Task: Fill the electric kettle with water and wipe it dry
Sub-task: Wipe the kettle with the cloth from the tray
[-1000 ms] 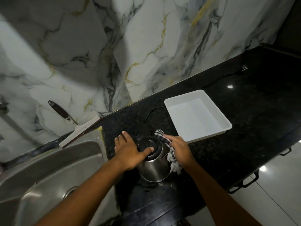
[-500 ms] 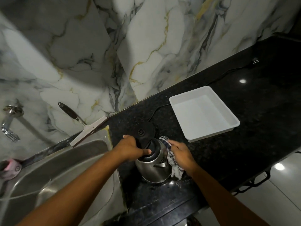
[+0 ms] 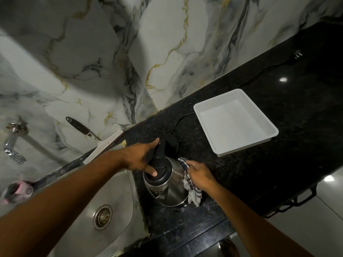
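A steel electric kettle point(image 3: 169, 188) with a black lid and handle stands on the black counter just right of the sink. My left hand point(image 3: 140, 156) grips its black handle, thumb pressed on the lid. My right hand point(image 3: 199, 175) presses a checked cloth point(image 3: 191, 188) against the kettle's right side. The kettle's round black base point(image 3: 173, 143) lies just behind it, partly hidden by the handle.
A steel sink point(image 3: 78, 210) with a drain lies at left, with a tap point(image 3: 13, 143) on the marble wall. A squeegee point(image 3: 96, 140) leans behind the sink. A white tray point(image 3: 234, 121) sits on the counter point(image 3: 278, 154) at right. A black cord runs along the wall.
My left hand has shifted from resting on the lid to gripping the handle. The kettle has turned and tilted slightly, its spout now toward me. The cloth has slid lower on its side.
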